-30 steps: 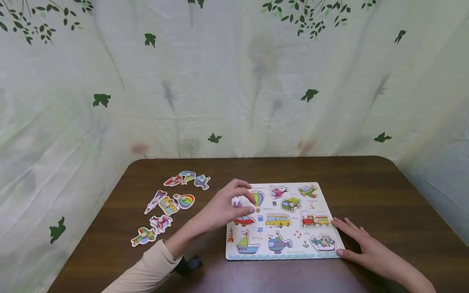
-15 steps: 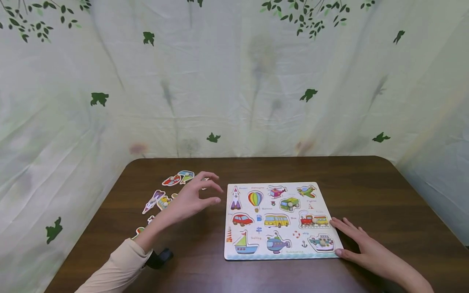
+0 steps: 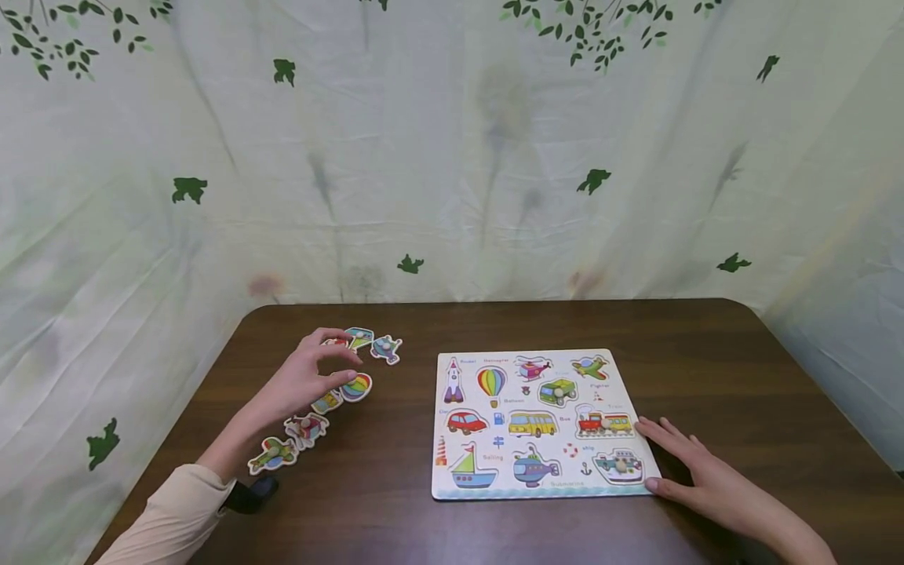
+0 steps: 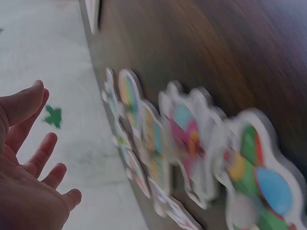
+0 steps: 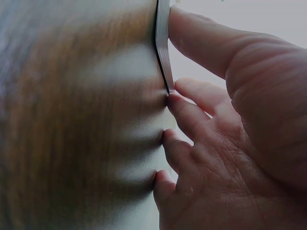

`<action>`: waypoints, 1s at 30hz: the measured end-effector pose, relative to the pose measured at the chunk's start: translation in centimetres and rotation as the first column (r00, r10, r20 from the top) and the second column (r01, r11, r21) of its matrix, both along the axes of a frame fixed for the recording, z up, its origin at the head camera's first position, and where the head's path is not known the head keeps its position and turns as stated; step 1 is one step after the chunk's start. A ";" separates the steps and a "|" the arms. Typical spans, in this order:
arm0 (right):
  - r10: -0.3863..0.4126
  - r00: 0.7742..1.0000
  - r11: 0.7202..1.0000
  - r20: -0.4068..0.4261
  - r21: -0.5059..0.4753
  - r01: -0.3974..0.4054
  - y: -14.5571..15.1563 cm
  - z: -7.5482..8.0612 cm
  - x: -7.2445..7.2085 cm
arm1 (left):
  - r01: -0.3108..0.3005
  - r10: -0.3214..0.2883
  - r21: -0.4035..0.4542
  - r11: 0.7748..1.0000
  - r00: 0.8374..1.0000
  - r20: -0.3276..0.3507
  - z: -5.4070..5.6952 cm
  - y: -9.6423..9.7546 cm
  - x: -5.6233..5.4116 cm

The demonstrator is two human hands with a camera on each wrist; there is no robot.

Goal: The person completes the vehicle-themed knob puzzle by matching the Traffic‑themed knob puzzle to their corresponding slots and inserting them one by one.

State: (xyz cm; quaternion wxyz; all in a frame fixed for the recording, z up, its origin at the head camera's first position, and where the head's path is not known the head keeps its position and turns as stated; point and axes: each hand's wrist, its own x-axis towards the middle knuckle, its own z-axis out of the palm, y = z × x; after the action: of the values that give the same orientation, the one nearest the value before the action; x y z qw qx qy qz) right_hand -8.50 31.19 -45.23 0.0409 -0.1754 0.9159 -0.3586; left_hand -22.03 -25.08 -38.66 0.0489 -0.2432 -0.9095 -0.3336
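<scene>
We judge the loose puzzle pieces [image 3: 307,430] to be light and stiff, smooth enough to skid if nudged and not easily broken; the surest hold should be a finger-and-thumb pinch on the small round knob [image 4: 245,211] standing up from each face, or failing that on the outer rim. They lie crowded together on the tabletop [image 3: 706,353], at 9 o'clock from the puzzle board [image 3: 574,471], each a bright vehicle with a white border. Around the cluster we find the sailboat piece [image 3: 360,338] at 1 o'clock, the blue-violet submarine piece [image 3: 386,349] at 2, the striped balloon piece [image 3: 356,388] at 3 and the green airplane piece [image 3: 272,455] at 7. The left hand [image 3: 311,373] hovers over the cluster with fingers and thumb apart, gripping nothing and hiding part of the group from us. The right hand [image 3: 713,479] lies at the board's 4 o'clock, its fingers loosely extended, thumb and index fingertips touching the edge without clasping it.
</scene>
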 end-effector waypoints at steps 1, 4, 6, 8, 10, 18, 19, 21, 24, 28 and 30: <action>-0.003 1.000 1.000 0.003 0.000 0.003 0.0 0.0 0.0 | -0.005 0.005 -0.004 1.000 1.000 0.003 -0.1 -0.4 -0.1; -0.003 1.000 1.000 0.003 -0.011 0.003 0.1 0.0 -0.1 | -0.008 0.008 0.000 1.000 1.000 0.026 -0.3 -1.3 -0.3; -0.005 1.000 1.000 0.011 -0.026 0.005 0.2 0.0 -0.2 | 0.005 -0.005 -0.003 1.000 1.000 0.028 -0.5 -1.7 -0.6; -0.006 1.000 0.999 0.017 -0.034 0.006 0.2 -0.1 -0.2 | 0.022 -0.022 -0.001 1.000 0.999 0.026 -0.7 -2.0 -0.9; -0.006 1.000 0.999 0.017 -0.034 0.006 0.2 -0.1 -0.2 | 0.042 -0.042 -0.002 0.999 0.999 0.013 -1.0 -2.3 -1.3; 0.010 0.999 1.000 -0.044 0.004 -0.010 0.1 -0.2 -0.1 | 0.100 -0.101 -0.032 0.995 0.995 -0.026 -2.2 -2.8 -2.6; 0.015 0.999 1.000 -0.049 0.003 -0.015 0.1 -0.2 -0.1 | 0.103 -0.104 -0.041 0.994 0.994 -0.022 -2.3 -2.8 -2.7; 0.018 0.999 1.000 -0.048 0.000 -0.018 0.1 -0.2 -0.1 | 0.106 -0.107 -0.068 0.992 0.994 -0.003 -2.4 -2.8 -2.9; 0.011 0.999 1.000 -0.039 -0.006 -0.011 0.0 -0.2 -0.1 | 0.106 -0.106 -0.118 0.987 0.994 0.011 -2.7 -2.8 -3.1; 0.005 1.000 1.000 -0.011 -0.016 -0.005 0.0 -0.1 0.1 | 0.092 -0.091 -0.157 0.983 0.996 0.017 -3.0 -2.7 -3.2; 0.005 1.000 1.000 -0.004 -0.017 -0.005 -0.1 -0.1 0.1 | 0.087 -0.084 -0.155 0.984 0.996 0.027 -3.1 -2.7 -3.2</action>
State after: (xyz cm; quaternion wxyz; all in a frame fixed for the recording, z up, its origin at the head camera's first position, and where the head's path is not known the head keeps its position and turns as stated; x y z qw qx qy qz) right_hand -8.39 31.11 -45.33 0.0384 -0.1790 0.9125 -0.3658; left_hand -25.23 -27.81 -41.77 0.0059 -0.2816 -0.9220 -0.2657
